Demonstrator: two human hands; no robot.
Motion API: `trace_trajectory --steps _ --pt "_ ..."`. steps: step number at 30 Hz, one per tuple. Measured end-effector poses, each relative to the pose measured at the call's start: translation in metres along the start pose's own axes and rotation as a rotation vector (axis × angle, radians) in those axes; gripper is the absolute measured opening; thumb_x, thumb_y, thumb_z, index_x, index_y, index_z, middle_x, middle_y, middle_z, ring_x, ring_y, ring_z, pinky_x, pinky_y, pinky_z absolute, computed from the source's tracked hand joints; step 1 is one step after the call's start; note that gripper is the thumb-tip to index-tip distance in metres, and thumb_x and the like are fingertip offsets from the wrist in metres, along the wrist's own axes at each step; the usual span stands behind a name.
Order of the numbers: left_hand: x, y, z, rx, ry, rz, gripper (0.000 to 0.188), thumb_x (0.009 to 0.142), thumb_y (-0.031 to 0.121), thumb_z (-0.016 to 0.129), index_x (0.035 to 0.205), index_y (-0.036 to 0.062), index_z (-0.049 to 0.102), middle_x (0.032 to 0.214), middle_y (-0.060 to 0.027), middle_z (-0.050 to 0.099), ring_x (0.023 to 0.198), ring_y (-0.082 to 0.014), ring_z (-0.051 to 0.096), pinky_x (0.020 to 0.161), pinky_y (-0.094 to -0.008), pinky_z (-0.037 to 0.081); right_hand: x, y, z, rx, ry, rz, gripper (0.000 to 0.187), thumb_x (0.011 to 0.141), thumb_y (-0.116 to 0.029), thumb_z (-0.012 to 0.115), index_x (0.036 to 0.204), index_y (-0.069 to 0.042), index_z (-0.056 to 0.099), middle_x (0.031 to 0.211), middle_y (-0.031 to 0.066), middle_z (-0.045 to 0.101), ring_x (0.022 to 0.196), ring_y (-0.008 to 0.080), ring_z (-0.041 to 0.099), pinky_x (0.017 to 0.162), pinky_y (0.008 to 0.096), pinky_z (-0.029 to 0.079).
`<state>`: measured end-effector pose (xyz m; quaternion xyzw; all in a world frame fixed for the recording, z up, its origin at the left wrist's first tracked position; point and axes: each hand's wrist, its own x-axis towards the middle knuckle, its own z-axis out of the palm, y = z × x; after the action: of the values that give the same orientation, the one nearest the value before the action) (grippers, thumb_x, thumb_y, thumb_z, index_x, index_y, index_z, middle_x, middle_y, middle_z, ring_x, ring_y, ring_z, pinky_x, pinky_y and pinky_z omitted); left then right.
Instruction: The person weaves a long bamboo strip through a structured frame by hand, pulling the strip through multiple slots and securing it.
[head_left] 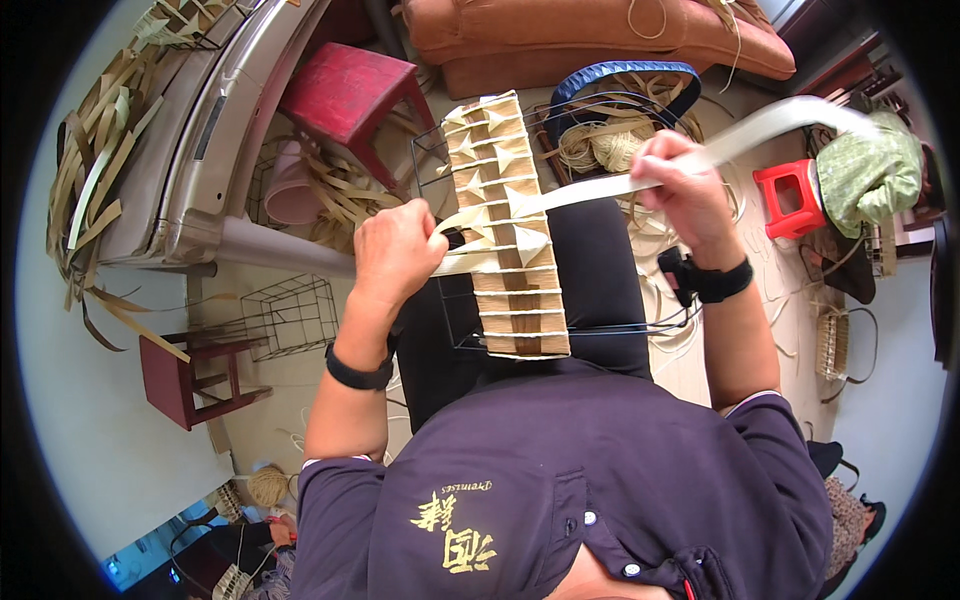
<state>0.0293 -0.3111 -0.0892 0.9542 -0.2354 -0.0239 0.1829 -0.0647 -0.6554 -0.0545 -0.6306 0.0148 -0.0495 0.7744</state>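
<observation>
Strips point(590, 191) are being pinched, seemingly for tautness, by closed left grip point(395, 246), nine o'clock of the basket point(500, 312), and closed right grip point(688, 188), three o'clock.

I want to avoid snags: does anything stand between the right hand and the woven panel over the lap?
Nothing visible does. Only the pale strip gripped by the right hand spans the gap to the woven panel; the dark wires lie clear of that line, nearer the body.

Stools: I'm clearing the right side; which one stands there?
The bright red stool, past the right hand; the crimson stool and maroon stool stand on the left.
</observation>
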Motion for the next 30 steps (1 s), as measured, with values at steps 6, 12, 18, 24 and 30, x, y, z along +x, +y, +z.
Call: trace_trajectory --steps 6,12,18,24,30 --pt "0.002 0.003 0.013 -0.074 0.228 0.289 0.010 0.082 0.016 0.073 0.083 0.0079 0.067 0.085 -0.0122 0.070 0.082 -0.0351 0.069 0.074 -0.0476 0.054 -0.004 -0.008 -0.022 -0.053 0.089 -0.105 0.015 0.104 -0.017 0.064 0.094 -0.006 0.065 0.088 0.0045 0.071 0.067 0.0077 0.064 0.060 0.0188 0.051" --pt "0.008 0.000 0.003 0.157 0.079 0.039 0.016 0.083 0.024 0.066 0.079 0.0096 0.071 0.081 -0.0139 0.072 0.082 -0.0368 0.071 0.075 -0.0482 0.056 -0.010 0.001 -0.003 -0.028 0.099 -0.020 0.015 0.104 -0.021 0.064 0.100 -0.006 0.067 0.092 0.0053 0.072 0.074 0.0072 0.064 0.059 0.0201 0.050" --pt "0.002 -0.046 -0.006 0.197 0.061 -0.016 0.029 0.082 0.023 0.071 0.108 0.0101 0.071 0.101 -0.0133 0.073 0.098 -0.0355 0.068 0.088 -0.0465 0.053 -0.014 0.003 -0.045 0.207 0.285 -0.170 0.023 0.108 -0.020 0.054 0.105 0.000 0.065 0.093 0.0113 0.070 0.064 0.0093 0.058 0.054 0.0211 0.044" --pt "0.012 -0.001 0.007 0.070 0.015 0.179 0.020 0.086 0.030 0.077 0.084 0.0103 0.074 0.080 -0.0138 0.072 0.083 -0.0360 0.070 0.077 -0.0487 0.054 -0.005 0.019 0.008 0.105 0.125 -0.026 0.032 0.110 -0.029 0.054 0.103 -0.001 0.067 0.083 0.0077 0.070 0.064 0.0113 0.066 0.056 0.0222 0.050" --pt "-0.003 -0.066 -0.026 0.289 -0.166 -0.337 0.018 0.085 0.026 0.071 0.094 0.0126 0.079 0.091 -0.0164 0.075 0.092 -0.0375 0.072 0.081 -0.0487 0.055 -0.017 0.000 -0.052 0.101 0.330 -0.150 0.022 0.109 -0.022 0.056 0.104 -0.004 0.066 0.091 0.0098 0.072 0.071 0.0093 0.064 0.054 0.0193 0.048"
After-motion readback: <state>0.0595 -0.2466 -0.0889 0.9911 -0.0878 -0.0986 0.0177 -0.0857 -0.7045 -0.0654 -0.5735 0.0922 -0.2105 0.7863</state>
